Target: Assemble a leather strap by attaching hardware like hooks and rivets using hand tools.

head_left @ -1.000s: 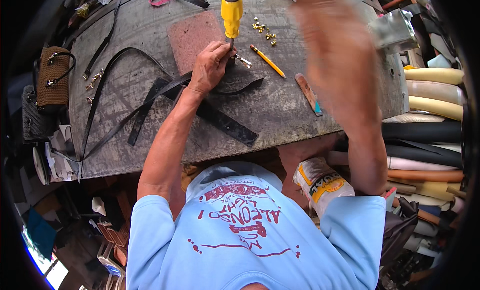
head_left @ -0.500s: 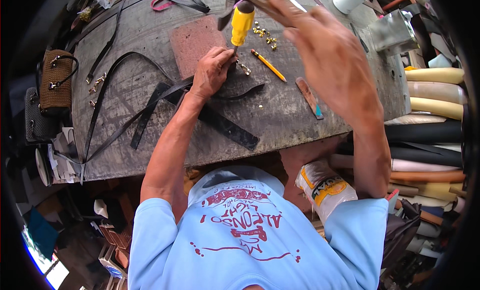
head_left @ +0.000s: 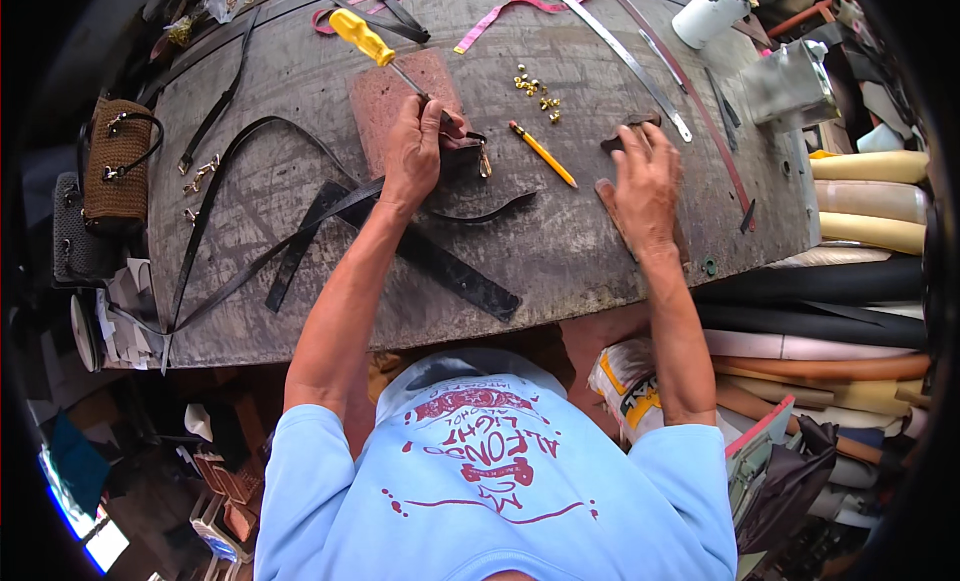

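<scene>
While our left hand (head_left: 415,151) is closing its fingers on the black strap (head_left: 300,231) beside the yellow-handled screwdriver (head_left: 375,46), our right hand (head_left: 648,181) is lying open-fingered on the desk (head_left: 560,251); brass rivets (head_left: 535,91) are waiting loose beyond both, so fitting looks unfinished.

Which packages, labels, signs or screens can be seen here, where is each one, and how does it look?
White and yellow printed bag: below the table's front edge, beside the right forearm; soft, crumpled, with dark print.
White cylindrical container: far right part of the grey worktable, lying tilted; plain white with a dark cap.
Bright rectangular screen: lower left corner, on the floor; glowing blue-white.
No signs are visible.
</scene>
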